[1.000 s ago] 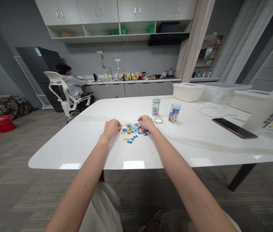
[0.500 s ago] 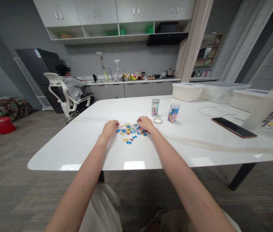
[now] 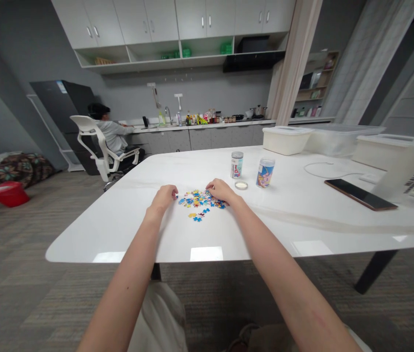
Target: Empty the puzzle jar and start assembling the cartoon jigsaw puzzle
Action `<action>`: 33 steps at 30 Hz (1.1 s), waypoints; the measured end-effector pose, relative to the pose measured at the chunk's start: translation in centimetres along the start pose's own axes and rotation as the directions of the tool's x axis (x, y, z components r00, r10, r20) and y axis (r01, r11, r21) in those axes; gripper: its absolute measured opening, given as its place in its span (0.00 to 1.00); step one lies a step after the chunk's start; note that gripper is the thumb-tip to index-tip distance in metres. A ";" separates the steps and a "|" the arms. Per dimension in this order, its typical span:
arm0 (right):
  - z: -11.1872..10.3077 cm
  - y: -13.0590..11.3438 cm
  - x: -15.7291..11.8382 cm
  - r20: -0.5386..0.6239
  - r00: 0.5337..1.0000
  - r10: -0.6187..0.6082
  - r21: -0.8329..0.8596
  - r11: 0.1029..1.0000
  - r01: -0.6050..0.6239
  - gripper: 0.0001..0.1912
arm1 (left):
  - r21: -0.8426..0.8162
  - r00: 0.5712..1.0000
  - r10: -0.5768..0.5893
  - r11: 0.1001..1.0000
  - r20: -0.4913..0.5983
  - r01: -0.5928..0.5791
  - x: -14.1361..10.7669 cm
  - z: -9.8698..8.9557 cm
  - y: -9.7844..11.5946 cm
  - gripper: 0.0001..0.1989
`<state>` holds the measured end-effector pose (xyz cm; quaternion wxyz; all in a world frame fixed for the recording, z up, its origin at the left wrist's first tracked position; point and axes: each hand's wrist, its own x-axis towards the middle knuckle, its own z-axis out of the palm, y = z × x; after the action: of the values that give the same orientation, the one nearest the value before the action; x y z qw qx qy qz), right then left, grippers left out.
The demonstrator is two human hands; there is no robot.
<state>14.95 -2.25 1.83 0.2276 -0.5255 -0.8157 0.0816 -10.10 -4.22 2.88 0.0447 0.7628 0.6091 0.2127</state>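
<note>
A loose heap of small jigsaw puzzle pieces (image 3: 201,198), mostly blue and yellow, lies on the white table (image 3: 126,220). Just left of the heap is my left hand (image 3: 165,196), its fingers pinched together with a bit of a blue puzzle piece showing at the tips. My right hand (image 3: 220,189) reaches over the heap's right side, fingers curled down onto the pieces; what they grip is hidden. A small cluster of pieces (image 3: 197,216) lies nearer to me, apart from the heap.
Beyond my right hand stand a silver-lidded can (image 3: 236,165) and a clear-topped printed can (image 3: 265,173), with a round lid (image 3: 241,186) beside them. Farther right are a phone (image 3: 360,194), a cable and white bins (image 3: 287,140). A person (image 3: 113,134) sits in a chair at the back left.
My left hand has drawn slightly left, away from the heap. The fingers of my right hand have shifted a little left over the pieces. The whole view has moved slightly.
</note>
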 end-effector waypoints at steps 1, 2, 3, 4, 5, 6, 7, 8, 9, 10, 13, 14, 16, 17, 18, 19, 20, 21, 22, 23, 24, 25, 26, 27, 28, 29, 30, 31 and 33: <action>0.1 -0.1 0.0 0.010 0.999 -0.038 0.003 0.999 0.038 0.14 | -0.009 1.000 0.008 1.000 0.016 -0.008 0.0 0.0 0.1 0.09; 0.1 -0.1 0.1 0.017 0.998 -0.068 0.010 0.998 0.068 0.13 | -0.020 0.999 0.018 1.000 0.031 -0.018 0.0 0.1 0.3 0.09; 0.2 -0.1 0.1 0.024 0.996 -0.086 0.019 0.996 0.086 0.13 | -0.032 0.999 0.031 0.999 0.043 -0.030 0.0 0.1 0.6 0.09; 0.2 -0.2 0.1 0.028 0.995 -0.092 0.027 0.995 0.091 0.13 | -0.043 0.998 0.044 0.998 0.053 -0.042 0.0 0.2 1.0 0.08; 0.2 -0.2 0.1 0.029 0.996 -0.087 0.029 0.996 0.086 0.13 | -0.056 0.996 0.059 0.997 0.061 -0.056 0.0 0.2 1.4 0.08; 0.2 -0.1 0.1 0.027 0.997 -0.076 0.025 0.997 0.075 0.13 | -0.072 0.995 0.075 0.995 0.069 -0.070 -0.1 0.2 1.7 0.07; 0.2 -0.1 0.1 0.023 0.998 -0.064 0.017 0.998 0.063 0.13 | -0.093 0.993 0.091 0.992 0.075 -0.084 -0.1 0.2 2.0 0.07; 0.1 0.0 0.1 0.019 0.998 -0.053 0.007 0.999 0.053 0.13 | -0.116 0.991 0.107 0.988 0.078 -0.097 -0.2 0.2 2.3 0.07; 0.1 0.1 0.1 0.016 0.999 -0.047 -0.003 0.999 0.047 0.13 | -0.140 0.989 0.121 0.984 0.080 -0.109 -0.2 0.1 2.4 0.06; 0.1 0.2 0.1 0.015 0.999 -0.044 -0.011 0.999 0.044 0.13 | -0.164 0.988 0.133 0.979 0.080 -0.118 -0.2 0.0 2.5 0.06; 0.1 0.4 0.1 0.013 0.999 -0.039 -0.007 0.999 0.039 0.13 | -0.211 0.986 0.139 0.971 0.097 -0.116 -0.3 -0.1 2.5 0.05; 0.1 0.4 0.1 0.009 0.999 -0.035 0.002 0.999 0.035 0.13 | -0.220 0.985 0.134 0.969 0.105 -0.108 -0.2 -0.1 2.5 0.06; 0.2 0.4 0.1 -0.005 1.000 -0.028 0.027 0.999 0.028 0.11 | -0.231 0.987 0.120 0.969 0.109 -0.093 -0.2 -0.1 2.4 0.07; 0.2 0.4 0.1 -0.017 1.000 -0.024 0.045 0.999 0.025 0.11 | -0.232 0.988 0.115 0.969 0.106 -0.088 -0.2 -0.1 2.4 0.07; 0.2 0.4 0.1 -0.026 0.999 -0.019 0.070 0.997 0.021 0.10 | -0.229 0.989 0.111 0.970 0.098 -0.087 -0.2 -0.1 2.3 0.06; 0.2 0.3 0.2 -0.034 0.999 -0.008 0.104 0.995 0.012 0.10 | -0.224 0.990 0.109 0.971 0.092 -0.086 -0.2 -0.1 2.3 0.06; 0.2 0.3 0.2 -0.042 0.999 0.010 0.145 0.989 -0.004 0.09 | -0.219 0.990 0.108 0.972 0.088 -0.086 -0.2 -0.1 2.4 0.06; 0.1 0.3 0.2 -0.052 0.998 0.034 0.190 0.982 -0.024 0.09 | -0.214 0.990 0.107 0.973 0.088 -0.086 -0.2 -0.1 2.4 0.05; 0.1 0.3 0.3 -0.063 0.996 0.066 0.232 0.972 -0.050 0.10 | -0.210 0.991 0.106 0.974 0.088 -0.085 -0.3 -0.1 2.4 0.05; 0.1 0.4 0.3 -0.075 0.992 0.099 0.264 0.962 -0.076 0.10 | -0.204 0.991 0.103 0.975 0.088 -0.084 -0.3 -0.1 2.4 0.05; 0.2 0.5 0.3 -0.088 0.987 0.134 0.282 0.954 -0.104 0.10 | -0.196 0.991 0.099 0.977 0.086 -0.080 -0.3 -0.2 2.5 0.04; 0.2 0.6 0.4 -0.102 0.981 0.164 0.286 0.949 -0.129 0.10 | -0.186 0.992 0.092 0.980 0.081 -0.075 -0.3 -0.2 2.5 0.04; 0.2 0.8 0.4 -0.113 0.975 0.191 0.279 0.948 -0.153 0.10 | -0.176 0.994 0.083 0.982 0.075 -0.069 -0.4 -0.2 2.5 0.04; 0.3 1.0 0.4 -0.119 0.970 0.214 0.264 0.948 -0.177 0.11 | -0.167 0.995 0.076 0.984 0.071 -0.063 -0.4 -0.2 2.6 0.03; 0.3 1.1 0.4 -0.120 0.966 0.231 0.246 0.949 -0.197 0.11 | -0.163 0.995 0.071 0.985 0.069 -0.059 -0.4 -0.2 2.6 0.03; 0.4 1.3 0.4 -0.117 0.963 0.243 0.228 0.950 -0.212 0.12 | -0.161 0.995 0.067 0.985 0.070 -0.055 -0.4 -0.2 2.6 0.03; 0.4 1.4 0.3 -0.111 0.962 0.249 0.213 0.952 -0.222 0.12 | -0.163 0.995 0.065 0.985 0.072 -0.052 -0.4 -0.2 2.6 0.03; 0.4 1.4 0.3 -0.103 0.963 0.250 0.199 0.954 -0.226 0.11 | -0.166 0.995 0.065 0.985 0.074 -0.052 -0.4 -0.1 2.6 0.03; 0.4 1.5 0.2 -0.089 0.965 0.246 0.177 0.958 -0.228 0.09 | -0.171 0.995 0.069 0.984 0.070 -0.056 -0.4 -0.1 2.6 0.03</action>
<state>15.90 -1.36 0.99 0.3035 -0.6026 -0.7234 0.1464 -7.87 -5.25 3.69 0.1256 0.7824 0.5625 0.2359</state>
